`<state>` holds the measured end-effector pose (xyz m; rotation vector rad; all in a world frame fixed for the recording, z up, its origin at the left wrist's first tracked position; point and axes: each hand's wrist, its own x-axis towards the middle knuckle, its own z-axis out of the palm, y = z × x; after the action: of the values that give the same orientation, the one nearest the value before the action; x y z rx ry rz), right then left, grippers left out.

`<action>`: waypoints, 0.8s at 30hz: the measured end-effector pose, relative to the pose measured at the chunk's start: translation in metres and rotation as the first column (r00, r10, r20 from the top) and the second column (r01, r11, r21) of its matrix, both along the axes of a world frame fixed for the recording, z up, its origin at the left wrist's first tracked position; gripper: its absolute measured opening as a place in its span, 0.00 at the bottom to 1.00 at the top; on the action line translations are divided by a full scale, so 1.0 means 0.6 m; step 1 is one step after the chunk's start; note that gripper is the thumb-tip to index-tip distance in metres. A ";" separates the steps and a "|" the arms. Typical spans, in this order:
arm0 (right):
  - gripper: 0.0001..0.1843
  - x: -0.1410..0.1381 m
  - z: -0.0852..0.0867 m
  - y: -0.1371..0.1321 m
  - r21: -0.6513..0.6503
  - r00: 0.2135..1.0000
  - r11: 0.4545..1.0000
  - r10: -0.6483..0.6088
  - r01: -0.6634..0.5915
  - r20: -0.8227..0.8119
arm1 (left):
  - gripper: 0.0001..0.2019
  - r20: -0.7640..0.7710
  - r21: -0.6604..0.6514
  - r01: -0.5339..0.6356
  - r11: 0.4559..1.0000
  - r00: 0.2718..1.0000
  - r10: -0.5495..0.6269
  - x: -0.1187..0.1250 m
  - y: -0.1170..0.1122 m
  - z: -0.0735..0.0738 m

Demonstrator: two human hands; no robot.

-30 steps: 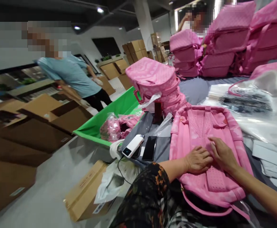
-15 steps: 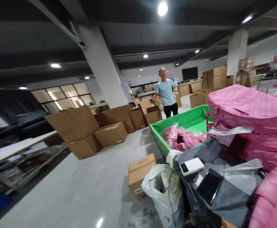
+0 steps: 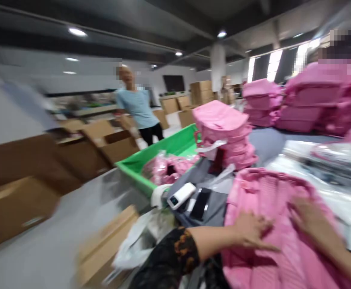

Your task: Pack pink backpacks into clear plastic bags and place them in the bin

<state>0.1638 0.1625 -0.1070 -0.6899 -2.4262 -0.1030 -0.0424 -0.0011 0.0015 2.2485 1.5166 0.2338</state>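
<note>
A pink backpack [image 3: 262, 188] lies on the table in front of me, its padded straps facing up. My left hand [image 3: 252, 230] rests on it with fingers spread, its forearm coming from a black patterned sleeve. On the bag's right part lies my right hand [image 3: 309, 214], somewhat blurred, fingers stretched out and flat. Neither hand grips anything. Just beyond them a stack of pink bags [image 3: 223, 128] stands on the grey cloth, with a white power bank [image 3: 181, 195] and a black phone [image 3: 201, 204] to the left of the backpack.
A green bin [image 3: 139, 173] holds pink items in clear plastic. Clear plastic bags [image 3: 337, 172] lie at the right, with more pink bags [image 3: 307, 100] behind. A person [image 3: 137, 106] in a light blue shirt stands beyond the bin. Cardboard boxes [image 3: 15, 208] and a white sack [image 3: 139, 241] are at left.
My view has swung to the right. Both my hands have come into view, lying on the pink backpack. The person in blue now appears further left and leaning in the tilted picture.
</note>
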 end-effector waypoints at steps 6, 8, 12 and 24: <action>0.25 0.070 0.077 -0.064 -0.136 0.908 0.937 -0.264 0.321 0.326 | 0.41 0.048 0.189 -0.187 0.964 0.982 0.181 0.045 0.113 -0.006; 0.22 0.059 0.116 -0.047 -0.255 0.906 0.895 -0.278 0.365 0.320 | 0.42 0.055 0.152 -0.198 0.968 0.980 0.192 0.056 0.120 -0.033; 0.17 0.097 0.180 0.054 -0.342 0.884 0.821 -0.380 0.458 0.271 | 0.44 0.037 0.132 -0.218 0.967 0.976 0.215 0.059 0.113 -0.062; 0.42 0.110 0.101 0.350 -0.414 0.628 0.492 -0.711 0.766 0.316 | 0.44 0.057 0.046 -0.243 0.969 0.969 0.240 0.038 0.113 -0.085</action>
<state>0.2301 0.3724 -0.0467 -2.0212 -2.0473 0.1926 -0.0199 0.0666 -0.0496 2.0759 1.7753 0.4044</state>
